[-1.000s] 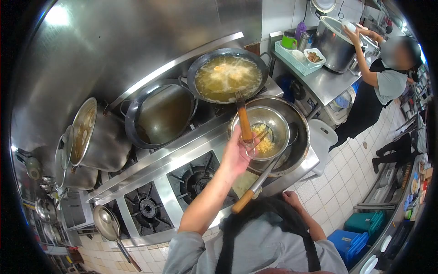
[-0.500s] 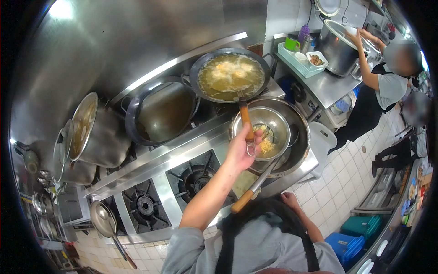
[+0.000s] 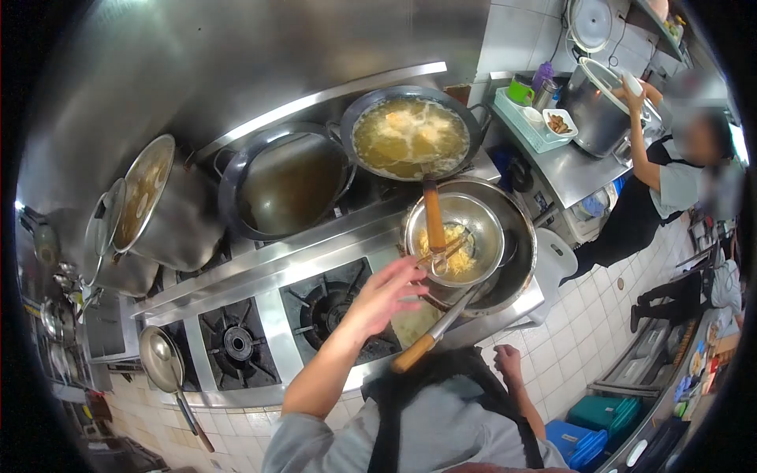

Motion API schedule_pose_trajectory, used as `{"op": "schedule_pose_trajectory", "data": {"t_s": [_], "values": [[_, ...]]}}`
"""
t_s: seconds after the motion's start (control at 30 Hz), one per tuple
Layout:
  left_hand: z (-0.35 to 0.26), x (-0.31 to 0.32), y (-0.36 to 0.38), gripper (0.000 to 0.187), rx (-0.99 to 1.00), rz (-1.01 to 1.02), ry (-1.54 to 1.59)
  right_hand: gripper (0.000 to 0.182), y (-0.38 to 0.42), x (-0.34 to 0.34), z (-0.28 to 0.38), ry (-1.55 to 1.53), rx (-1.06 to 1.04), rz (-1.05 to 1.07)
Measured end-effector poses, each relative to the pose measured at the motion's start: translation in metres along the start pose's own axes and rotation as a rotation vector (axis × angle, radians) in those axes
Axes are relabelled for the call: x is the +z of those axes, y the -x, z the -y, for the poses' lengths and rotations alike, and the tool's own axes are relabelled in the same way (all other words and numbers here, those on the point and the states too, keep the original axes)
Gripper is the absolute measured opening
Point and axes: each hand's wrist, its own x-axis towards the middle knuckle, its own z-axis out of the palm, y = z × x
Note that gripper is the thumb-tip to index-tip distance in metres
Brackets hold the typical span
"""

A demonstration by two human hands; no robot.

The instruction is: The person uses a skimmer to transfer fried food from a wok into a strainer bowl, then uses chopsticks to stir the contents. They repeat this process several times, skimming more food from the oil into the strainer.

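My left hand (image 3: 390, 293) has its fingers apart at the near left edge of a metal bowl (image 3: 495, 229) and grips nothing. Yellow shreds (image 3: 460, 256) lie in that bowl, which sits inside a larger pan (image 3: 523, 268). The wooden handle (image 3: 433, 217) of a utensil reaches from the oil wok (image 3: 371, 158) across the bowl; its working end is hidden in the oil. Pale pieces (image 3: 414, 122) bubble there. Another tool with a wooden handle (image 3: 414, 352) rests on the pan's near side. By my right side, my right hand (image 3: 509, 363) is curled closed, with nothing visible in it.
A second wok (image 3: 288, 185) and a tall pot (image 3: 177, 213) stand on the left. Burners (image 3: 239, 344) lie in front. At back right, a co-worker's hands (image 3: 635, 91) are at a large pot (image 3: 587, 110), beside a tray (image 3: 520, 118). Another person's legs (image 3: 670, 296) show farther right.
My left hand has let go of the wooden handle and moved left and toward me, its fingers spreading. My right hand has come further into view. The co-worker's hands have shifted at the large pot.
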Motion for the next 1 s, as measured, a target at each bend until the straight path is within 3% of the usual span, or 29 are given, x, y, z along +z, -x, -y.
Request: {"op": "schedule_pose_trajectory", "data": {"t_s": [0.03, 0.23, 0.33, 0.47, 0.6, 0.8, 1.0], "values": [[0.003, -0.013, 0.009, 0.053, 0.009, 0.008, -0.032, 0.026, 0.014, -0.007, 0.019, -0.072, 0.025, -0.035], [0.034, -0.069, 0.078, 0.041, -0.102, -0.112, 0.047, 0.022, 0.010, -0.053, 0.064, -0.447, -0.270, -0.269], [0.062, -0.098, 0.119, 0.038, -0.275, -0.208, -0.132, 0.022, 0.019, -0.058, 0.129, -0.567, -0.332, -0.329], [0.099, -0.118, 0.165, 0.043, -0.540, -0.128, -0.522, 0.021, 0.020, -0.053, 0.204, -0.722, -0.373, -0.149], [0.160, -0.129, 0.187, 0.055, -0.701, -0.094, -0.597, 0.022, 0.009, -0.031, 0.256, -0.657, -0.444, 0.162], [0.261, -0.155, 0.209, 0.059, -0.898, -0.160, -0.321, 0.034, 0.024, 0.045, 0.321, -0.518, -0.342, 0.535], [0.377, -0.185, 0.224, 0.060, -1.077, -0.366, -0.147, 0.051, 0.036, 0.099, 0.356, -0.453, -0.190, 0.661]]}}
